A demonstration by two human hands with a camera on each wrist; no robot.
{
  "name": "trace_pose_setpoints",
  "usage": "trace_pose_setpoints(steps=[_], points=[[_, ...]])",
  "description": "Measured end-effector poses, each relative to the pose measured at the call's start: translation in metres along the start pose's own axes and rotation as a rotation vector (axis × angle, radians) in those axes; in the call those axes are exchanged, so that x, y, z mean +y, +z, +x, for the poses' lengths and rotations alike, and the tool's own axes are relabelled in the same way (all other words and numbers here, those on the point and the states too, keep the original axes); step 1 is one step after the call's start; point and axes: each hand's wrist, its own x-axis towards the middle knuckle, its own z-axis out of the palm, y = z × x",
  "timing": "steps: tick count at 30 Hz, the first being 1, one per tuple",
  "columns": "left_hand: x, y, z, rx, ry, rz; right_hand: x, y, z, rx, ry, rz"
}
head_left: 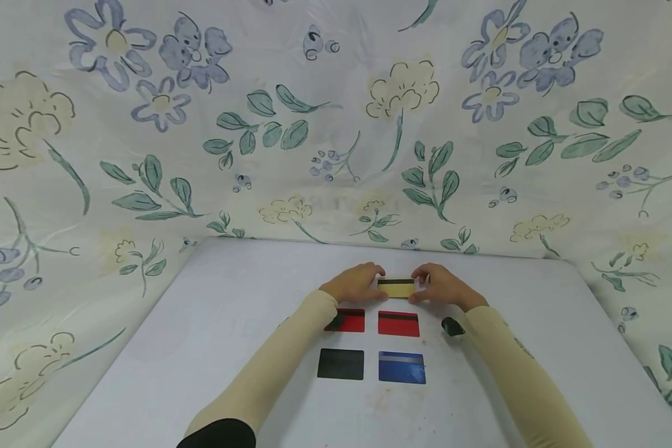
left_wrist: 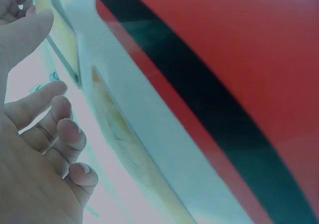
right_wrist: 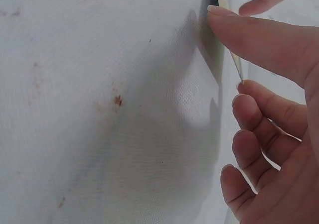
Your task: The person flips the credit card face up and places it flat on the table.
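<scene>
A yellow card [head_left: 396, 287] with a dark stripe is held on edge between both hands near the back of the table. My left hand [head_left: 355, 283] grips its left end, thumb against its face in the left wrist view. At the other end, my right hand [head_left: 445, 287] pinches it between thumb and index finger, other fingers loosely bent. Just in front lie two red cards [head_left: 399, 323] with dark stripes, the left one partly behind the left wrist. Below the left hand, a yellowish card [left_wrist: 134, 144] lies flat, hidden in the head view.
Nearer the front of the white table [head_left: 162, 367], a black card [head_left: 340, 364] and a blue card [head_left: 402, 368] with a grey stripe lie side by side. Floral cloth [head_left: 336, 137] rises behind the table. A small black device [head_left: 452, 326] sits at the right wrist.
</scene>
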Motion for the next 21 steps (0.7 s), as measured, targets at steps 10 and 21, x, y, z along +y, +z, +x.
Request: trace_pose_setpoints(steps=[10,21], points=[[0.006,-0.002,0.006,0.019,0.035,0.017,0.001,-0.003,-0.002,0.008,-0.040,-0.005],[0.014,-0.005,0.007,0.027,0.057,0.044,0.001,-0.008,0.002,0.018,-0.077,0.004]])
